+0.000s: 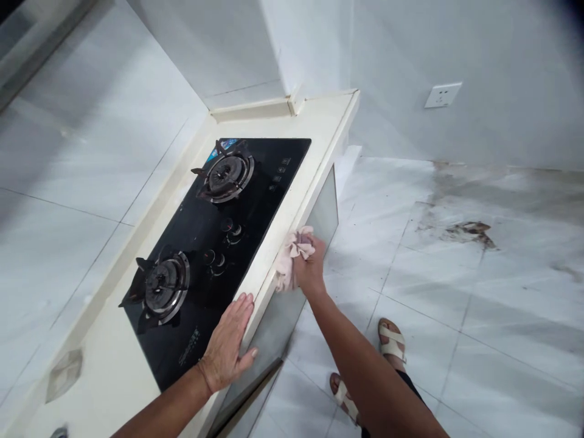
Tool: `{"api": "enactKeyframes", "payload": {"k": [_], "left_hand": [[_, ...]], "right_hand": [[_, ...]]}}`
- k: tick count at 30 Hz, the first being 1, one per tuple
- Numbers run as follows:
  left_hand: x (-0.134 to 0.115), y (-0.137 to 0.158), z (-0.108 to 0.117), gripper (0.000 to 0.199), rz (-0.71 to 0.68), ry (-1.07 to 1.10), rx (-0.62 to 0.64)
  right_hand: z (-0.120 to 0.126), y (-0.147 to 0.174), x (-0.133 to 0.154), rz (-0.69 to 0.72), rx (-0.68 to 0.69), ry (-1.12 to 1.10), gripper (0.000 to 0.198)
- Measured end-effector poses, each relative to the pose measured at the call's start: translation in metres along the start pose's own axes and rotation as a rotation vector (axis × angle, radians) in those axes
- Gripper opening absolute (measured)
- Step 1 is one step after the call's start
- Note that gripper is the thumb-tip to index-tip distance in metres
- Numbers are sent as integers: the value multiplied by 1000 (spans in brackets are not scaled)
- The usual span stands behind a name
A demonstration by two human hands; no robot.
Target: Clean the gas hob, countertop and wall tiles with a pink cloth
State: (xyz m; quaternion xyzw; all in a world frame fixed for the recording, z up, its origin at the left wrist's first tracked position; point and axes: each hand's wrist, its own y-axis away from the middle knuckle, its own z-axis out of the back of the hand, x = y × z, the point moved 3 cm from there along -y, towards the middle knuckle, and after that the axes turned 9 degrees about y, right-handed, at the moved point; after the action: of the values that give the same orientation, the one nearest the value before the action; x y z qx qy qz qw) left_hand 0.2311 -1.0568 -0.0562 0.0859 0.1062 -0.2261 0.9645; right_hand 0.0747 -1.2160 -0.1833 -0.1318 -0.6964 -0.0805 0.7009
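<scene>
My right hand [312, 267] is closed around a crumpled pale pink cloth [292, 255], which presses against the front edge of the cream countertop [269, 234]. Flat on the counter's front edge lies my left hand [230, 344], its fingers stretched out and the thumb hanging over the side. A black glass gas stove [255, 201] is set into the counter, just beyond both hands. It carries two burners with dark pan supports and two knobs in the middle. Below the cloth is the cabinet front [274, 316], partly hidden by my arms.
An open cabinet door [249, 398] juts out under my left hand. Grey tiled walls rise behind the counter, and a wall socket [443, 95] is at the upper right. The tiled floor bears a brown stain [472, 231]. My sandalled feet [391, 340] stand beside the cabinet.
</scene>
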Motion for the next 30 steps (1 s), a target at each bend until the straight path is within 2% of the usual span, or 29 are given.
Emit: {"api": "enactKeyframes", "payload": {"k": [1, 3, 7, 8, 9, 10, 12, 14, 16, 17, 18, 19, 20, 22, 25, 28, 30], "left_hand": [[1, 0, -1, 70, 5, 3, -1], [2, 1, -2, 71, 6, 10, -7], [4, 3, -3, 75, -8, 15, -16], [4, 3, -2, 76, -6, 13, -15], [4, 4, -2, 77, -6, 12, -16], [3, 4, -1, 77, -7, 10, -17], [2, 3, 0, 77, -15, 15, -23], [0, 2, 1, 77, -12, 25, -18], [0, 1, 2, 75, 1, 31, -12], [-1, 1, 2, 74, 6, 32, -13], [-1, 0, 2, 74, 9, 32, -13], [0, 0, 2, 74, 12, 33, -14], [0, -1, 2, 74, 15, 35, -15], [0, -1, 1, 74, 20, 45, -15], [2, 0, 0, 76, 13, 51, -34], [4, 1, 0, 76, -18, 41, -66], [5, 1, -1, 78, -19, 40, -54]], "right_hand": [[-1, 3, 3, -19, -28, 12, 38], [-4, 44, 15, -37, -31, 0, 41], [-12, 173, 33, -63, 179, -111, 35], [-13, 190, 34, -62, 229, -146, 34], [-15, 195, 32, -63, 257, -169, 36], [-15, 185, 29, -66, 249, -177, 39], [-12, 126, 22, -78, 146, -136, 45], [-5, 34, 15, -92, 5, -35, 45], [0, -59, 12, -118, -26, 48, 45], [2, -95, 12, -125, -76, 89, 45], [4, -120, 14, -85, -110, 125, 46], [5, -132, 18, -60, -142, 159, 46], [5, -129, 22, -30, -162, 186, 45], [1, -87, 30, 26, -146, 210, 46], [-8, 31, 39, 124, -2, 125, 49], [-6, 133, 39, 99, 205, -68, 44], [5, 166, 34, 23, 430, -210, 42]]}}
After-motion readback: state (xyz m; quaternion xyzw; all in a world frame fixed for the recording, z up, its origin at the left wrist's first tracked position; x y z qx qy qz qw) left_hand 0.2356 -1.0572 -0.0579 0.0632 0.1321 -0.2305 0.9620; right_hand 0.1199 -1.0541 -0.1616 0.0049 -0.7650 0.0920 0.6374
